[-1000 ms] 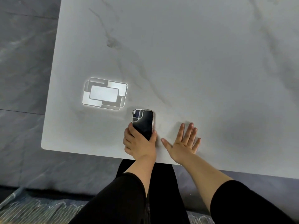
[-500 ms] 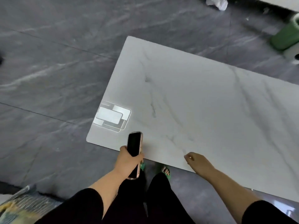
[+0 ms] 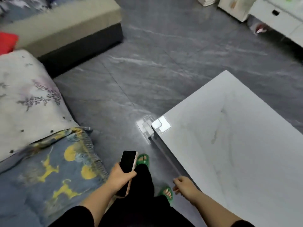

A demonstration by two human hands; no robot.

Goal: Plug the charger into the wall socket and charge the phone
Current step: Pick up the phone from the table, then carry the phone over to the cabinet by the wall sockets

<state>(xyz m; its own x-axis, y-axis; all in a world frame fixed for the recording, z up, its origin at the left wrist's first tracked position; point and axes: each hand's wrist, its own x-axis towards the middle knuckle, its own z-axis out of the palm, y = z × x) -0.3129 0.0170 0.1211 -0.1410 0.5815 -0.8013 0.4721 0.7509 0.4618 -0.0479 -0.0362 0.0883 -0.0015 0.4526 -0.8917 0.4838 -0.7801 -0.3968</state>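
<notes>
Black-screened phone sits at lower centre, left hand with fingers clamped around it, its lower end hidden behind the hand. Compared with before, the white marble table has shifted to the right and a sofa now fills the left. Right hand hangs loosely curled, holding nothing.

Phone lower half hidden in left hand grip; table cut off at right edge.
</notes>
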